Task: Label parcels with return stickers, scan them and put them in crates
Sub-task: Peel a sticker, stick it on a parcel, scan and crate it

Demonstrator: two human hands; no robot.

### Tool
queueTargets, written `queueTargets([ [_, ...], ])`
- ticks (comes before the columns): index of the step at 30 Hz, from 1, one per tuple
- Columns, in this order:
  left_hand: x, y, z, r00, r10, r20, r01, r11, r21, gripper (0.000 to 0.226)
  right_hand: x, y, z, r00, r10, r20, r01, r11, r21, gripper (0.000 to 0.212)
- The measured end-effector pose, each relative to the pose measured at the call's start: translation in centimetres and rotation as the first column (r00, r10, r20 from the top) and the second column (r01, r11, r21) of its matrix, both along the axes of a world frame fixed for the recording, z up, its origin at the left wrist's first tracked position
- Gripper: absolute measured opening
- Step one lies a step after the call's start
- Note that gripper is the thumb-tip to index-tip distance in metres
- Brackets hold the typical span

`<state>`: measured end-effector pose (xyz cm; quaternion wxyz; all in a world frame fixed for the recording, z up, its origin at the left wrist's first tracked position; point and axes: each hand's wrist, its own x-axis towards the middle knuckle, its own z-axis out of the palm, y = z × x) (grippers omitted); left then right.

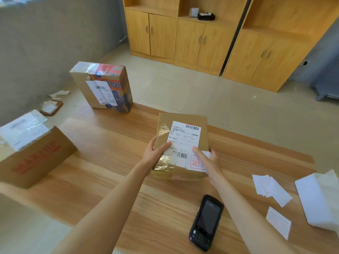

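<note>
Both hands clamp a taped cardboard parcel [180, 143] mid-table [110, 171]: left hand [155, 153] grips its left edge, right hand [209, 162] its near-right corner, thumb on the red-print return sticker [197, 162]. Handheld scanner [206, 222] lies nearby, loose stickers [269, 188] to the right

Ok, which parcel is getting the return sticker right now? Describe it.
On the wooden table, look at its far edge, in the middle. The small brown parcel held by both hands, left hand and right hand, is the only one with a red-printed sticker.
</note>
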<state>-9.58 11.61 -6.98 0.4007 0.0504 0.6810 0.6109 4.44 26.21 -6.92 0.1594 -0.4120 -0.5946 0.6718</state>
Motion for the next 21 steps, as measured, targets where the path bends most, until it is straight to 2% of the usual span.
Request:
queueTargets([
  [5,1.9,-5.0,2.3,0.984,0.180,-0.017,-0.179,0.983,0.032,0.080,-1.1,-2.5,2.1,0.981,0.193,-0.032,-0.191,0.980,0.054,0.022],
  [10,4.4,-10.7,4.1,0.917,0.395,-0.058,-0.392,0.918,0.051,0.079,-2.7,-6.5,3.4,0.918,0.392,-0.065,-0.386,0.918,0.089,0.022],
  [13,6.4,-14.9,4.9,0.854,0.515,-0.071,-0.512,0.857,0.060,0.079,-3.4,-9.8,3.5,0.860,0.506,-0.067,-0.498,0.861,0.108,0.031],
  [15,8.0,-17.5,5.1,0.805,0.587,-0.085,-0.584,0.810,0.060,0.077,-3.8,-12.1,3.5,0.811,0.583,-0.058,-0.575,0.811,0.103,0.028],
  [21,12.0,-25.0,5.6,0.624,0.770,-0.134,-0.770,0.634,0.062,0.067,-3.8,-20.0,4.7,0.677,0.728,-0.105,-0.725,0.685,0.076,0.043],
])
